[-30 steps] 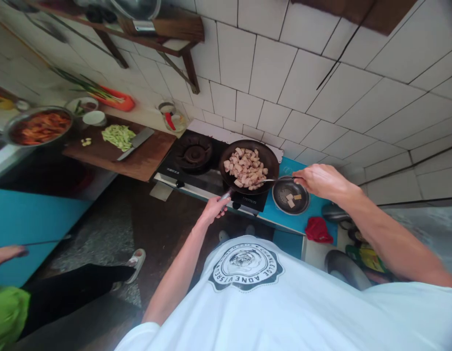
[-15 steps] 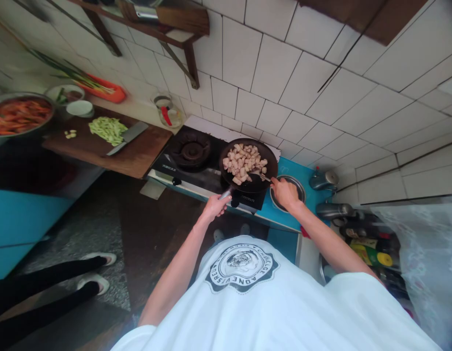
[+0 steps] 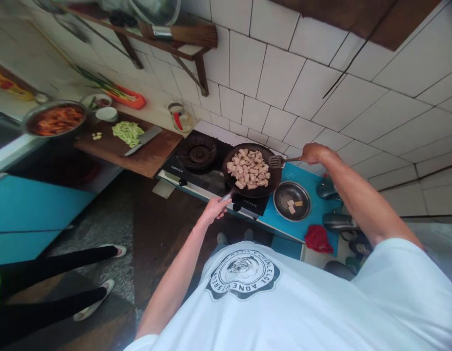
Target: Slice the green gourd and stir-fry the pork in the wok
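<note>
My left hand point(image 3: 215, 209) is wrapped round the handle of a dark frying pan point(image 3: 231, 187) on the right burner of the gas stove point(image 3: 214, 180). Pale chunks of meat point(image 3: 248, 169) are heaped in the pan. My right hand point(image 3: 313, 153) grips the handle of a slotted spatula point(image 3: 276, 162), whose head hangs over the pan's right rim, apart from the meat. Beside the stove, to the right, stands a steel bowl point(image 3: 302, 214) with a few small flat pieces in it.
On the left, a cutting board point(image 3: 148, 164) carries a cleaver point(image 3: 143, 140) and sliced green vegetable point(image 3: 127, 132). A large bowl of reddish food point(image 3: 57, 122) stands beyond it. A red cloth point(image 3: 318, 239) lies at the counter edge. Another person's legs point(image 3: 61, 268) are at lower left.
My right hand has lifted the spatula out of the meat and moved right and up to the pan's far right side. The steel bowl now shows fully. My left hand keeps its grip.
</note>
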The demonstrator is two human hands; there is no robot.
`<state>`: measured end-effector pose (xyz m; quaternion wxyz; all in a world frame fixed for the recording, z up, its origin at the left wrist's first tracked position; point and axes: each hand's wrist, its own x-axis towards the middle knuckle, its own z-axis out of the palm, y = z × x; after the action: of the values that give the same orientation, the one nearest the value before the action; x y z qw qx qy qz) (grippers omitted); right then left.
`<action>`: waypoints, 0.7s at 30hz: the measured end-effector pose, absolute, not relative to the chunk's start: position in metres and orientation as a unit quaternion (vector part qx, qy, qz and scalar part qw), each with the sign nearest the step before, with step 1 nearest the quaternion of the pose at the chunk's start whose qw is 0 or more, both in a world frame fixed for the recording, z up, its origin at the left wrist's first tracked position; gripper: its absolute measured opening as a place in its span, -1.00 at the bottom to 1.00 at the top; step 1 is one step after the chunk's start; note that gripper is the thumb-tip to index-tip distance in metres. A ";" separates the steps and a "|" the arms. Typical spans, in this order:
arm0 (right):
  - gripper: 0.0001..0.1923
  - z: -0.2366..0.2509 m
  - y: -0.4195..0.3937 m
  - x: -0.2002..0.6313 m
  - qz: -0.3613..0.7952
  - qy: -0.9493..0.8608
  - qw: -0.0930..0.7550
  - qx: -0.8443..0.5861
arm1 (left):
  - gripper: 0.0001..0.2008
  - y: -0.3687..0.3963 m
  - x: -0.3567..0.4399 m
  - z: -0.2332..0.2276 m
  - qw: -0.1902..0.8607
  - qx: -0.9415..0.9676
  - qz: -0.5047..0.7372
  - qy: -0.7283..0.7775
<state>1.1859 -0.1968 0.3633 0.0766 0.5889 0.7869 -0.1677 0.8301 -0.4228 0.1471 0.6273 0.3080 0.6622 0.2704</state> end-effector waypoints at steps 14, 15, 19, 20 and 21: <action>-0.64 0.310 -0.231 1.199 -0.061 0.833 0.205 0.510 | -0.46 -0.423 0.833 0.148 0.616 0.287 0.271 0.682; -0.63 0.316 -0.233 1.207 -0.042 0.838 0.205 0.504 | -0.45 -0.423 0.833 0.148 0.616 0.285 0.271 0.682; -0.63 0.342 -0.196 1.218 0.001 0.841 0.196 0.504 | -0.42 -0.422 0.833 0.152 0.616 0.282 0.274 0.682; -0.63 0.346 -0.177 1.214 0.004 0.836 0.195 0.513 | -0.42 -0.422 0.834 0.153 0.617 0.283 0.274 0.681; -0.63 0.347 -0.157 1.208 0.003 0.828 0.200 0.524 | -0.42 -0.422 0.834 0.153 0.619 0.284 0.274 0.679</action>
<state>1.2080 -0.1569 0.3473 0.2004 0.5238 0.8279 0.0030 0.8336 -0.4219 0.1529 0.6186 0.2842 0.6793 0.2742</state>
